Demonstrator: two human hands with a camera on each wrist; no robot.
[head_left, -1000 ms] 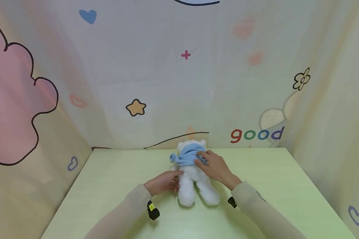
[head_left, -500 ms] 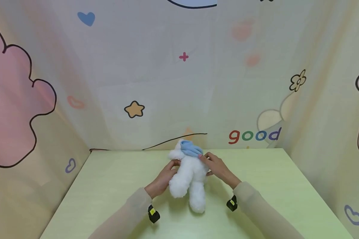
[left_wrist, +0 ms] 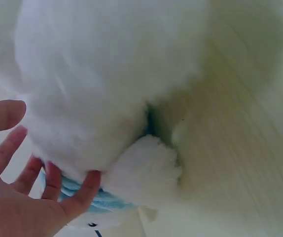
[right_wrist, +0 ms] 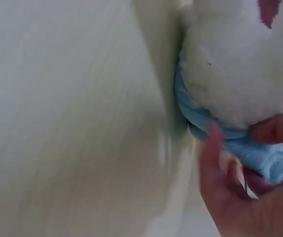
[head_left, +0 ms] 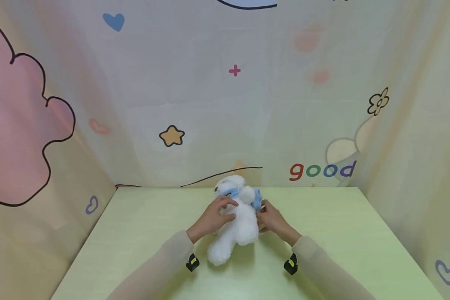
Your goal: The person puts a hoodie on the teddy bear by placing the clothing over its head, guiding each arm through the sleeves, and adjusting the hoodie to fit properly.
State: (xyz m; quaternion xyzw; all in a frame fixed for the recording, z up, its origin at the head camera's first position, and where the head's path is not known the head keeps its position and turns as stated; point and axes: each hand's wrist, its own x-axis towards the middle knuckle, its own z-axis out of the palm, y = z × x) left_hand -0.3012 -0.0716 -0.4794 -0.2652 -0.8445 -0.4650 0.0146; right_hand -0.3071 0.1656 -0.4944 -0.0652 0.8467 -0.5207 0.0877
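Observation:
A white plush toy (head_left: 246, 225) with a light blue scarf (head_left: 257, 200) lies turned on its side on the table, its head away from me and its face to the left. My left hand (head_left: 213, 214) is over its front, thumb and fingers spread. In the left wrist view, fingertips (left_wrist: 89, 185) touch the fur and reach the scarf's edge, while the thumb stands apart. My right hand (head_left: 274, 218) is at the toy's back. The right wrist view shows its thumb and fingers curled about the rolled scarf (right_wrist: 260, 153), close against the white fur; part of these fingers is hidden.
The pale green table (head_left: 153, 221) runs back to a printed curtain (head_left: 195, 104), which also hangs at both sides. Black wrist cameras (head_left: 291, 264) hang under the sleeves.
The plush toy has been rolled from its back-up pose onto its side, bringing its face round to the left. My left hand has moved from its side up over its front; my right hand stays behind.

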